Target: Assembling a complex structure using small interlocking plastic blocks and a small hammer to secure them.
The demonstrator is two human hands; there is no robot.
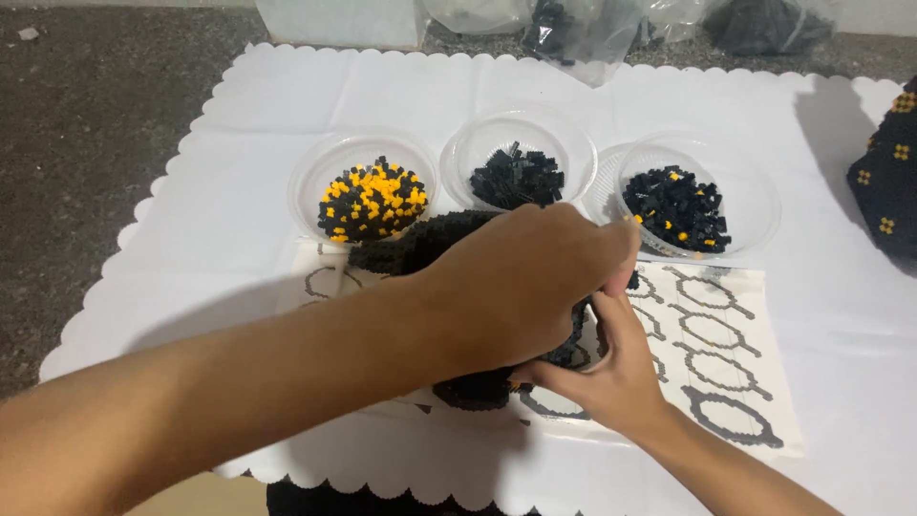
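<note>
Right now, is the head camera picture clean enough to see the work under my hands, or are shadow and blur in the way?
Head view: the left hand and its forearm cover most of the black bead piece, casting a soft shadow on the white mat; the right hand is sharp; the three bowls are evenly lit, with faint glare on the middle bowl; the bags at the top edge are dim.

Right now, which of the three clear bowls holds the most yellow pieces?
The leftmost bowl: its heap mixes black with plenty of yellow. The middle bowl looks all black, and the right bowl shows only a few yellow specks.
</note>
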